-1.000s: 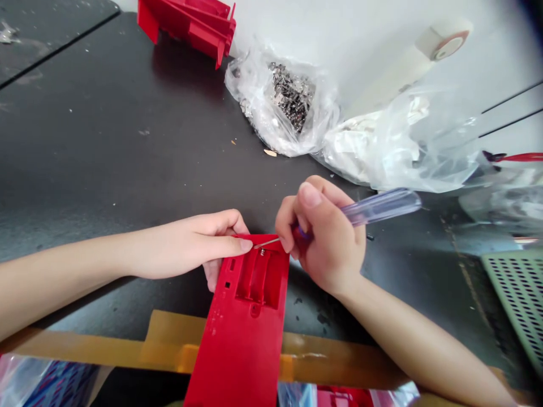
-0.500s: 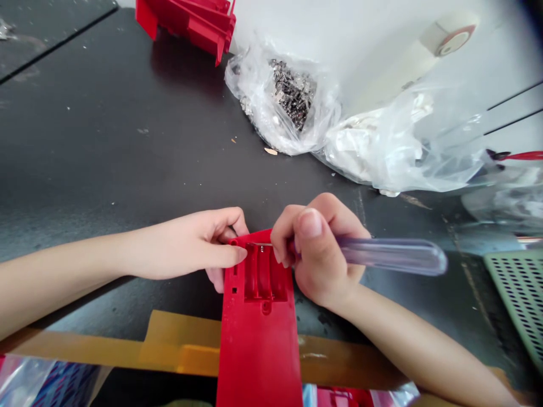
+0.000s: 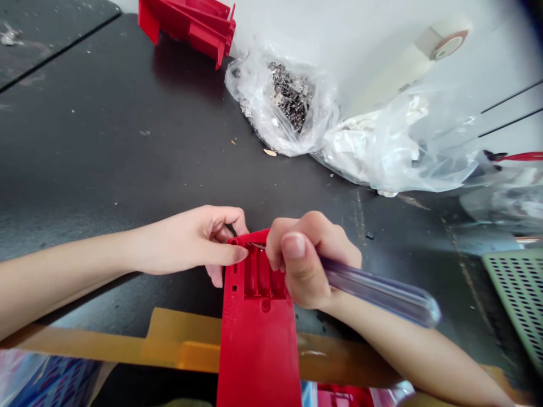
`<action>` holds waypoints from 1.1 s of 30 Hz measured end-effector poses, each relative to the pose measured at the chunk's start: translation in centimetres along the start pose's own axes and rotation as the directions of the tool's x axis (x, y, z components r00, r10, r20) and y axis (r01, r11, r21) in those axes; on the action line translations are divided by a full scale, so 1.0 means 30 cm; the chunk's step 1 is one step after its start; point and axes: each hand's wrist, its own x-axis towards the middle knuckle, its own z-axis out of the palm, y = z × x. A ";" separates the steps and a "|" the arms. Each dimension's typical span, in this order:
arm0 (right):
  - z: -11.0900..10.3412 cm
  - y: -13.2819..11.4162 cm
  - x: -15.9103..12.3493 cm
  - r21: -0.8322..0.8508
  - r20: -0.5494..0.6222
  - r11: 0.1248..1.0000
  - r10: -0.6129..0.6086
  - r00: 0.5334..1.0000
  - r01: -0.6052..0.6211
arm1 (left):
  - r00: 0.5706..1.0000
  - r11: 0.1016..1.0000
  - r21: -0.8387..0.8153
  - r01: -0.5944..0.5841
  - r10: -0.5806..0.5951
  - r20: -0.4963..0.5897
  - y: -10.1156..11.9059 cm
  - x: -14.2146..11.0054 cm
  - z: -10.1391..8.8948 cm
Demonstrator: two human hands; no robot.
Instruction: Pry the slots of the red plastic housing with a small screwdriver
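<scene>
A long red plastic panel [image 3: 258, 345] with a recessed battery bay lies over the near edge of the black table [image 3: 106, 141]. My left hand [image 3: 199, 246] pinches the panel's far left corner, fingers closed on it. My right hand [image 3: 305, 260] is wrapped round a screwdriver with a clear handle [image 3: 377, 291], which points back to the right. The thin metal tip [image 3: 255, 246] rests at the top of the battery bay, close to my left thumb.
A clear bag of small metal parts [image 3: 288, 102] and more crumpled bags [image 3: 403, 147] lie at the back right. Red plastic parts [image 3: 190, 22] sit at the far edge. A green perforated tray [image 3: 515, 294] is at the right, yellow tape [image 3: 169, 339] along the near edge.
The red panel was turned from tilted to straight and pushed a little away. The screwdriver handle swung down from pointing up-right to pointing down-right, and its tip moved deeper into the bay.
</scene>
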 end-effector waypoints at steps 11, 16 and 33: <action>-0.082 -0.032 0.114 0.451 0.176 0.784 0.390 0.904 -0.426 | 0.998 0.999 -0.002 0.053 -0.053 -0.036 0.004 0.003 0.004; -0.064 -0.007 0.091 0.437 0.180 0.819 0.327 0.928 -0.373 | 0.995 0.997 0.002 0.082 -0.082 -0.063 0.010 0.002 0.008; -0.055 0.015 0.050 0.417 0.222 0.862 0.213 0.952 -0.290 | 0.988 0.990 0.067 0.122 -0.114 -0.103 0.029 -0.010 0.026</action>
